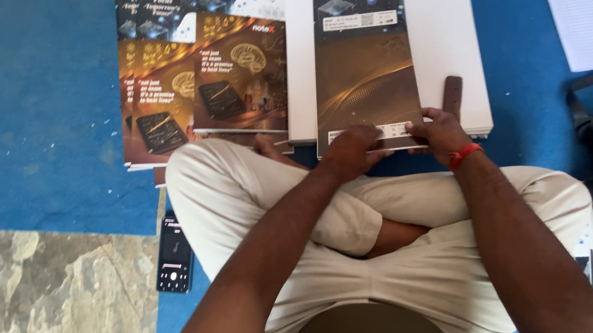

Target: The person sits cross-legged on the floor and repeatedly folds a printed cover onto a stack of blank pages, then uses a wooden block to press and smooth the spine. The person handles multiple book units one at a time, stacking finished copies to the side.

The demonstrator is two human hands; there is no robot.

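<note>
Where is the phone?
In the head view, the black phone lies on the floor at the lower left, beside the person's left knee, right where the blue mat meets the stone floor.

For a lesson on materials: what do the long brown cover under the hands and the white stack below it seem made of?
The brown cover looks like glossy printed card: flat, stiff, faint sheen. The white stack looks like matte paper sheets, layered edges showing. Both hands, left hand and right hand, press the cover's near edge.

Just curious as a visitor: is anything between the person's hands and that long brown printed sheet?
Nothing visible. The left hand and right hand already rest on the near edge of the brown printed sheet, lying on the white stack.
</note>
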